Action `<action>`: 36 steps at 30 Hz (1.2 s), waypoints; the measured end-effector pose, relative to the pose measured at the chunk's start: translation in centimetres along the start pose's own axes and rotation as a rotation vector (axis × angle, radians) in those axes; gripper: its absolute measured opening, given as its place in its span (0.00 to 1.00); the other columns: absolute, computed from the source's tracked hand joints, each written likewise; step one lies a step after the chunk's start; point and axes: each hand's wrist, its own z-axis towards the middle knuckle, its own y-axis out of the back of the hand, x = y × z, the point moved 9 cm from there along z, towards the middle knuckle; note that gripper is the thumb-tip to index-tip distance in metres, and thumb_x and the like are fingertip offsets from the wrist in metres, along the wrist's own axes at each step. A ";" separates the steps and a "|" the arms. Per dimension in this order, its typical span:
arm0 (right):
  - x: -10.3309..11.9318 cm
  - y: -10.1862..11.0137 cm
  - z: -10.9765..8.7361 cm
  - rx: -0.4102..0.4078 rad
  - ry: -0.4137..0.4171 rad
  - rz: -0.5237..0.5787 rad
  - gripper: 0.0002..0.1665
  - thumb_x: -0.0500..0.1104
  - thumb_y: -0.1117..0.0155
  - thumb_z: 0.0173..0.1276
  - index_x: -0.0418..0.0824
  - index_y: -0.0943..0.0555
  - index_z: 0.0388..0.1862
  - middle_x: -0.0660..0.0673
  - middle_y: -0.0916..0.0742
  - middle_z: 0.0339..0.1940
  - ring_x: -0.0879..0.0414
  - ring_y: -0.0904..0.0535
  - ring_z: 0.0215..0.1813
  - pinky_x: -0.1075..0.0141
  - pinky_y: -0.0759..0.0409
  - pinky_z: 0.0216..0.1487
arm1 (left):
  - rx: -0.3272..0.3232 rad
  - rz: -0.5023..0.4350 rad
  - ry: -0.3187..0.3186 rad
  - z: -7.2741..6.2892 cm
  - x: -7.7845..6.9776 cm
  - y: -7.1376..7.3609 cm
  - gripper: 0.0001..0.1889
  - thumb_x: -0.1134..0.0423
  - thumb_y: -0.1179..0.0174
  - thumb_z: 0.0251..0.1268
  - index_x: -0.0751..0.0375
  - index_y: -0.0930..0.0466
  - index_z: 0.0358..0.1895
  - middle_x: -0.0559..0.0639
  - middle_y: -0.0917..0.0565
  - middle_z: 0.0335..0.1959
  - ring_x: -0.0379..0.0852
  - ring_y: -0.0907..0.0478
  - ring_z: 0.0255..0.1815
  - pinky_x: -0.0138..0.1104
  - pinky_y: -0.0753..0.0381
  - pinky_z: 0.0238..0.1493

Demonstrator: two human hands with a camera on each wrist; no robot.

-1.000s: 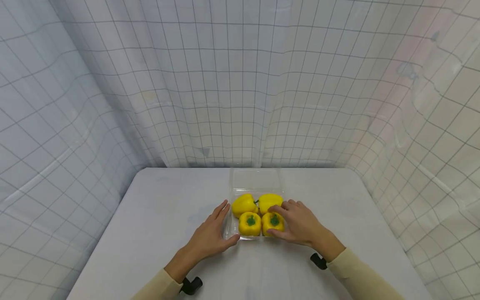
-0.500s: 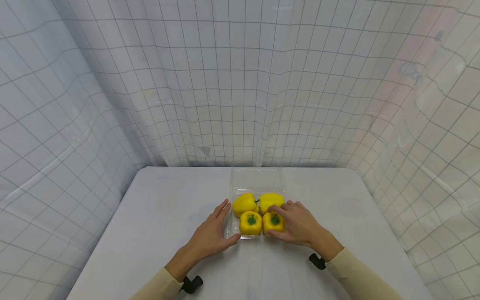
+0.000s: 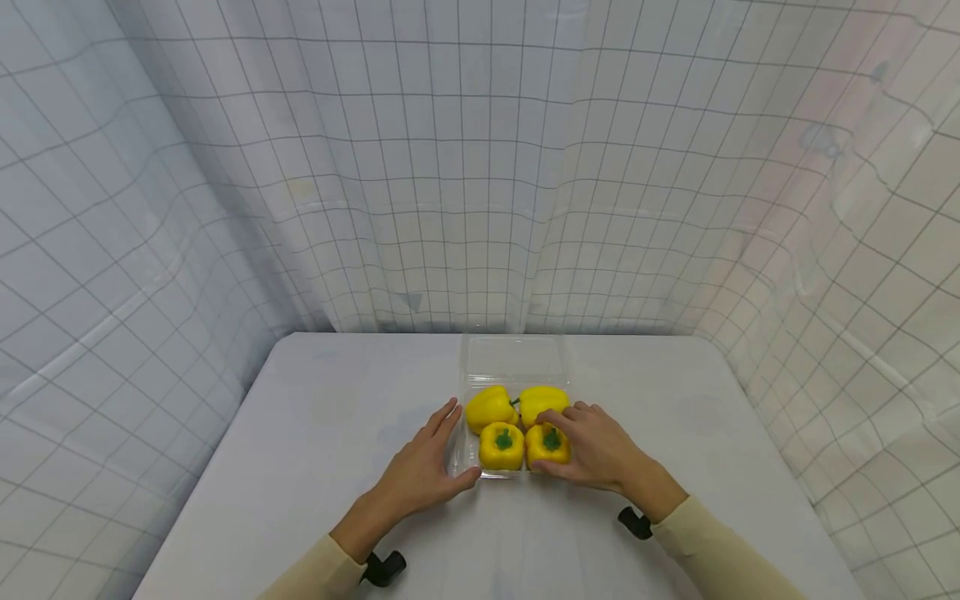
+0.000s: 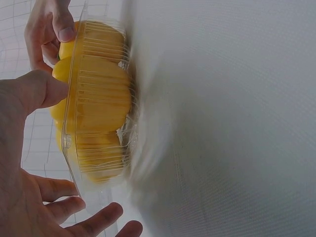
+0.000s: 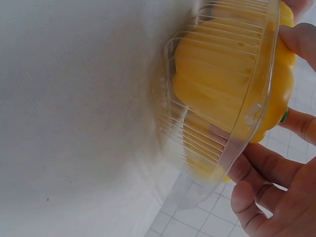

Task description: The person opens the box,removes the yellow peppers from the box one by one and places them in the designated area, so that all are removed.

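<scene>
A clear plastic clamshell container (image 3: pixel 467 458) holds several yellow bell peppers. In front are a left pepper (image 3: pixel 501 450) and a right pepper (image 3: pixel 546 457), both with green stems facing up. Behind them, a left pepper (image 3: pixel 489 409) and a right pepper (image 3: pixel 542 403) lie on their sides. My right hand (image 3: pixel 600 450) grips the front right pepper, thumb near and index finger beyond the stem. My left hand (image 3: pixel 420 473) spreads along the container's left side. In the left wrist view, its thumb (image 4: pixel 47 90) rests at the rim, with the other fingers fairly straight.
The container's transparent lid (image 3: pixel 515 358) lies folded back toward the table's far edge. White cloth covers the table (image 3: pixel 337 425). Grid-patterned curtains (image 3: pixel 480 167) surround it at the back and sides. Black wrist mounts (image 3: pixel 385 570) sit below both hands.
The view shifts very slightly. Both hands and the peppers keep their places.
</scene>
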 end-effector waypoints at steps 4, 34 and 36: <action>0.0 0.0 0.0 -0.005 0.001 0.007 0.39 0.74 0.19 0.71 0.52 0.13 0.69 0.48 0.04 0.51 0.53 0.16 0.47 0.55 0.15 0.51 | -0.001 0.005 0.000 0.1 0.0 0.0 0.57 0.34 0.26 0.70 0.59 0.38 0.95 0.54 0.40 0.99 0.70 0.23 0.87 0.73 0.16 0.75; -0.2 2.0 -0.3 -0.044 0.003 0.025 0.39 0.70 0.18 0.72 0.51 0.13 0.72 0.43 0.06 0.57 0.48 0.10 0.56 0.49 0.07 0.57 | -0.003 0.012 -0.013 -0.1 -0.2 0.2 0.58 0.34 0.26 0.69 0.60 0.38 0.95 0.54 0.40 0.99 0.70 0.23 0.86 0.73 0.15 0.75; -0.3 2.2 -0.3 -0.051 0.004 0.031 0.39 0.69 0.18 0.72 0.51 0.13 0.72 0.42 0.07 0.57 0.47 0.10 0.56 0.49 0.07 0.57 | -0.005 0.013 -0.013 -0.1 -0.2 0.2 0.58 0.33 0.26 0.69 0.60 0.38 0.95 0.54 0.40 0.99 0.70 0.23 0.86 0.73 0.15 0.74</action>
